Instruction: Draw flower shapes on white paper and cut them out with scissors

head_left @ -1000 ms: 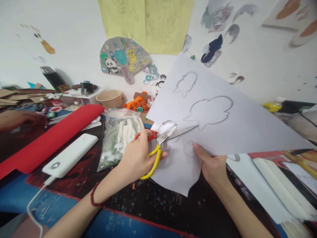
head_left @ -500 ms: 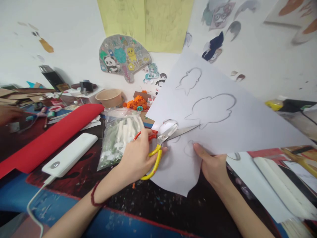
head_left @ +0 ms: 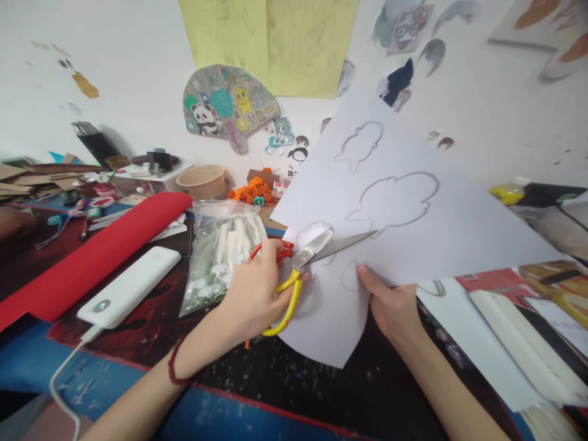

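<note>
My left hand is closed round the handles of a pair of scissors, one handle red and one yellow. The blades are spread, with one lying over a large white sheet of paper that bears pencil outlines of rounded shapes with pointed ends. My right hand pinches the sheet at its lower edge, thumb on top and fingers hidden behind. A lower part of the paper hangs below the blades, with fainter outlines on it.
On the dark mat lie a clear bag of white and green pieces, a white power bank with a cable, and a long red item. Another person's blurred hand is at the far left. A phone lies right.
The paper has shifted and tilted slightly, its upper outlines a little to the right. The scissors have moved slightly right across it. The other person's hand at far left has moved back.
</note>
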